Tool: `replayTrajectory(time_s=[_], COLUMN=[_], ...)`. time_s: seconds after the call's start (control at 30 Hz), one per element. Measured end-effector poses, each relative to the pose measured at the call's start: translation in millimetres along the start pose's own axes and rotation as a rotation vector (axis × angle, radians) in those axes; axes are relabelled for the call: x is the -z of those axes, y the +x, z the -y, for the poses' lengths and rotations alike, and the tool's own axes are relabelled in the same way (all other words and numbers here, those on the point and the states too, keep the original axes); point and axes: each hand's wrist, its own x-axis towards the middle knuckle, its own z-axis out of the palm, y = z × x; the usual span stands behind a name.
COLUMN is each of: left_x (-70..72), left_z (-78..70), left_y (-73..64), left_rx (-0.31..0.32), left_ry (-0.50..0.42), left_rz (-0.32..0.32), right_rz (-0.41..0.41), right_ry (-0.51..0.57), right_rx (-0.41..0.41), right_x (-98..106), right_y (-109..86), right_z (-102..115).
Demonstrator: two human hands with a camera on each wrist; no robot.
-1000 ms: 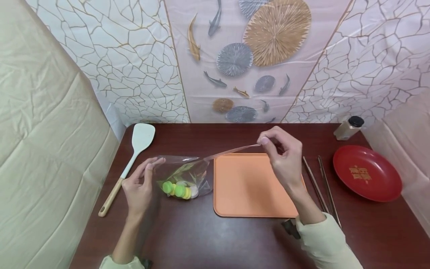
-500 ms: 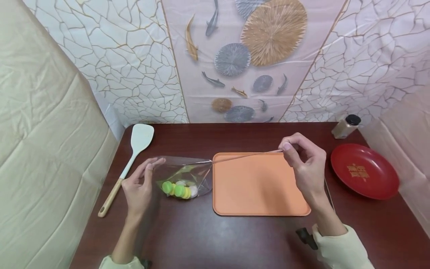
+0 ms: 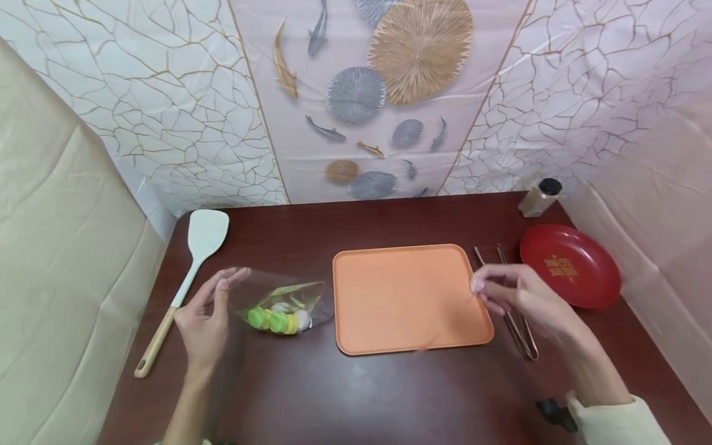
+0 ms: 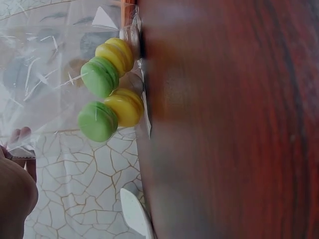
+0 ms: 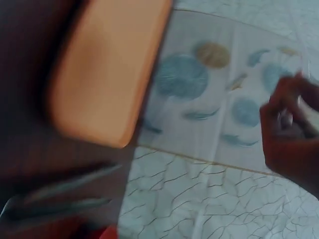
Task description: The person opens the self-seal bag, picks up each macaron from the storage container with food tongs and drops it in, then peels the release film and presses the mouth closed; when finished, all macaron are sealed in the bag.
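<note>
My left hand (image 3: 203, 324) pinches the upper left corner of a clear plastic bag (image 3: 314, 293). Several green, yellow and pale macarons (image 3: 278, 321) lie at the bottom of the bag, close to the tabletop; the left wrist view shows the green and yellow macarons (image 4: 112, 87) large. Over the right end of an orange tray (image 3: 406, 296), my right hand (image 3: 517, 293) has thumb and fingertips together on a thin clear strip (image 3: 427, 346). Motion blurs the strip, which trails down over the tray's front edge, apart from the bag.
Left of the bag lies a white spatula (image 3: 183, 281) with a wooden handle. Metal tongs (image 3: 514, 330) lie right of the tray, partly behind my right hand. A red plate (image 3: 589, 266) and a black-capped jar (image 3: 539, 198) stand at the right, before a patterned backdrop (image 3: 356, 142).
My right hand has pulled the thin strip away to the right, and it has come off the bag, where it was stretched taut before. My left hand keeps its pinch. The view has shifted slightly.
</note>
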Motion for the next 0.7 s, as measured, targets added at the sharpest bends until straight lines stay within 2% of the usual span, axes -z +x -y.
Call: replayTrajectory(time_s=[0.1, 0.2, 0.33, 0.43, 0.47, 0.5, 0.7], left_x=[5.2, 6.1, 3.7, 1.9, 1.4, 1.0, -2.3], left_z=[-0.6, -0.6, 0.0, 0.6, 0.8, 1.0, 1.4], left_y=[2.9, 4.8, 5.2, 4.6, 4.2, 3.7, 1.2], left_rx=[-0.004, -0.003, -0.001, -0.001, -0.001, -0.002, 0.0], left_ry=[-0.001, -0.004, 0.0, 0.004, 0.002, 0.003, -0.003], left_rz=[-0.012, -0.014, -0.007, -0.004, -0.004, -0.004, 0.017], right_rz=[0.178, 0.228, 0.176, 0.107, 0.085, 0.07, -0.048], right_ry=[-0.107, -0.26, -0.521, -0.638, -0.653, -0.634, -0.694], right_rx=[-0.086, -0.148, -0.161, -0.145, -0.143, -0.106, -0.17], right_x=[9.2, 14.5, 20.0, 25.7, 27.5, 34.4, 37.8], right_y=[-1.9, 8.0, 31.1, 46.5, 51.0, 56.4, 70.2], right_z=[-10.5, -24.0, -51.6, -74.4, -80.6, -99.8, -117.6])
